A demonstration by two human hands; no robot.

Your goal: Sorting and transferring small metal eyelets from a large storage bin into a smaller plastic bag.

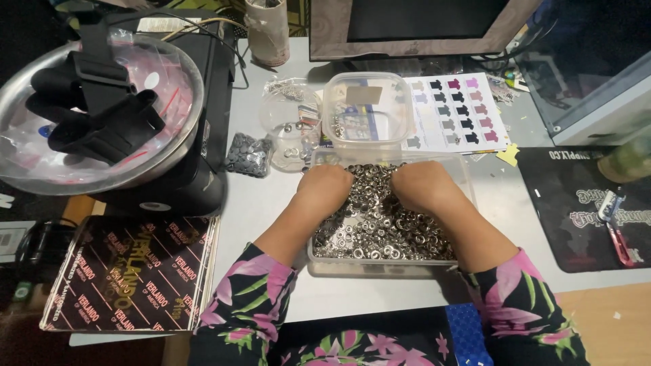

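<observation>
Both hands are down in the clear plastic tub (325,261) of small silver metal rings (380,227), centre of the desk. Left hand (327,186) sits at the pile's 10 o'clock, right hand (422,184) at 1 o'clock, fingers curled under and buried; can't tell what either grips. Empty clear container (366,108) at 12 o'clock of the tub, steel bowl (183,142) at 10 o'clock.

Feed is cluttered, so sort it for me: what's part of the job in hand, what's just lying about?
In hand: left hand, right hand, metal rings, clear tray.

Lying about: square tub, colour chart, steel bowl, grey buttons, black mat.
</observation>
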